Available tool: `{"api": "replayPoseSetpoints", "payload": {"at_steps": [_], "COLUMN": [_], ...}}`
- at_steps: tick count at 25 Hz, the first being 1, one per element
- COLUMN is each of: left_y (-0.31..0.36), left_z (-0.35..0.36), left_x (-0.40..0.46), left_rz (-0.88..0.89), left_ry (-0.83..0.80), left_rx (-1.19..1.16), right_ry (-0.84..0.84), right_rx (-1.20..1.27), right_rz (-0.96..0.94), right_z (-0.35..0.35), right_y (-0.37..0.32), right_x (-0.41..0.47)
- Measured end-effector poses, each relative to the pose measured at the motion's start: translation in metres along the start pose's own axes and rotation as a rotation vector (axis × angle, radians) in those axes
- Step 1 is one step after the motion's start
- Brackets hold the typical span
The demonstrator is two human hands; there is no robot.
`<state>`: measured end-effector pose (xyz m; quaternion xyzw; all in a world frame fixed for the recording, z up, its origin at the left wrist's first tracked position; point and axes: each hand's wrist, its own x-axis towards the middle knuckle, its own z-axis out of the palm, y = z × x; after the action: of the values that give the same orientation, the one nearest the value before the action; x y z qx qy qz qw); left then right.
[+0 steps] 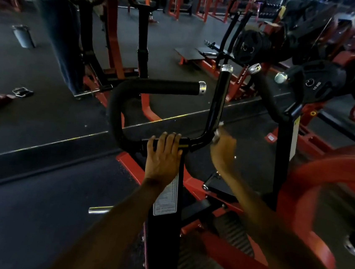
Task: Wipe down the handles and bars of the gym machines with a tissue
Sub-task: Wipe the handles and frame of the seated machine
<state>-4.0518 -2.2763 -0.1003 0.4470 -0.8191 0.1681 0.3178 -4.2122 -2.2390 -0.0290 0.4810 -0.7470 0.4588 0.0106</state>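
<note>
Tissue (218,132) pinched in right hand (222,153), pressed against upright handle bar (219,99). Left hand (164,152) grips the crossbar (184,145), steadying. Best: wrap fully, stroke toward chrome cap (226,68).

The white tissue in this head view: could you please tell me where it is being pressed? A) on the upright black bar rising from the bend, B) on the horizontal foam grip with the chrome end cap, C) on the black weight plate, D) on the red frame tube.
A: the right hand holds the white tissue against the lower part of the upright black bar, while the left hand grips the black crossbar.
</note>
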Motion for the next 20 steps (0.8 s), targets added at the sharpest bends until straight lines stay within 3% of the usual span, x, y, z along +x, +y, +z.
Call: {"api": "replayPoseSetpoints", "payload": {"at_steps": [3, 6, 9, 11, 14, 16, 18, 20], "left_y": [-0.002, 0.001, -0.001, 0.001, -0.002, 0.001, 0.0, 0.0], "left_z": [0.0, 0.001, 0.001, 0.0, 0.002, 0.001, 0.001, 0.001], "left_x": [0.003, 0.0, 0.0, -0.001, 0.001, -0.001, 0.002, 0.0], "left_rz": [-0.006, -0.01, -0.002, 0.005, 0.006, 0.012, 0.0, -0.002], "left_ry": [0.0, 0.032, 0.006, -0.003, -0.012, 0.007, 0.014, 0.011], "left_rx": [0.011, -0.018, -0.024, -0.005, 0.001, -0.006, -0.024, -0.031], "right_ry": [0.116, -0.134, -0.297, -0.295, -0.372, -0.385, -0.219, -0.217], "right_rx": [-0.079, -0.25, -0.532, -0.554, -0.465, -0.489, -0.529, -0.717], "right_rz": [-0.198, -0.394, -0.559, -0.63, -0.967, -0.956, -0.81, -0.758], "right_z": [-0.016, -0.019, -0.004, 0.003, 0.005, -0.008, -0.014, -0.022], "right_y": [-0.011, -0.029, -0.009, 0.007, 0.02, -0.002, -0.024, -0.034], "right_x": [0.072, 0.145, 0.121, 0.08, 0.033, 0.052, 0.105, 0.152]}}
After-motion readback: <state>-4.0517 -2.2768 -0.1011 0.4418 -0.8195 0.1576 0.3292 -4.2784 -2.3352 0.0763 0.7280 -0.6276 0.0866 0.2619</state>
